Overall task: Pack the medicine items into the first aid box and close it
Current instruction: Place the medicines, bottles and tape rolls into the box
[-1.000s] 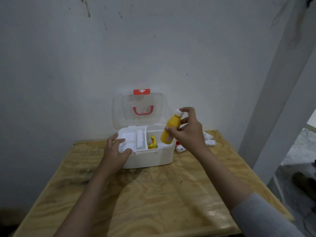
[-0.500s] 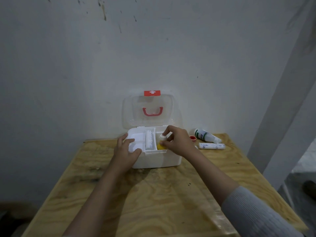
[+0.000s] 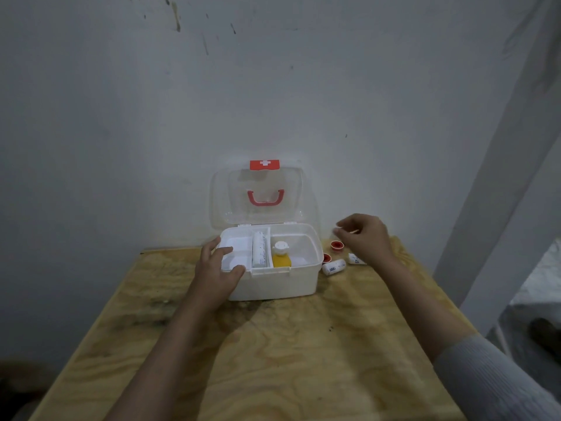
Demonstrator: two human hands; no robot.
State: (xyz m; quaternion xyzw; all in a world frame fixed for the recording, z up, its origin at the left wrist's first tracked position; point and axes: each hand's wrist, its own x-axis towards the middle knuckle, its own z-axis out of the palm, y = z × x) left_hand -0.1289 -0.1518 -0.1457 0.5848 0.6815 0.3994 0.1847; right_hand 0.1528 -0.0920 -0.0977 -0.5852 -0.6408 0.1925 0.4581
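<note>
The white first aid box (image 3: 273, 282) stands open at the back of the wooden table, its clear lid (image 3: 261, 196) with a red handle upright against the wall. A yellow bottle (image 3: 281, 256) with a white cap stands in the right compartment, and a white roll (image 3: 259, 249) lies in the narrow middle slot. My left hand (image 3: 217, 270) grips the box's front left corner. My right hand (image 3: 365, 238) hovers to the right of the box, fingers loosely curled and holding nothing, over the loose items: a white tube (image 3: 334, 266), a red-capped piece (image 3: 337, 245) and another white item (image 3: 355, 259) partly hidden by the hand.
The wooden table (image 3: 273, 354) reaches to the bottom of the view, its back edge at the grey wall. A white slanted beam (image 3: 498, 189) rises at the right, beyond the table's right edge. The floor shows at lower right.
My right hand lowered the yellow bottle into the box's right compartment, let go of it, and moved right, over the loose items beside the box. The left hand stayed on the box.
</note>
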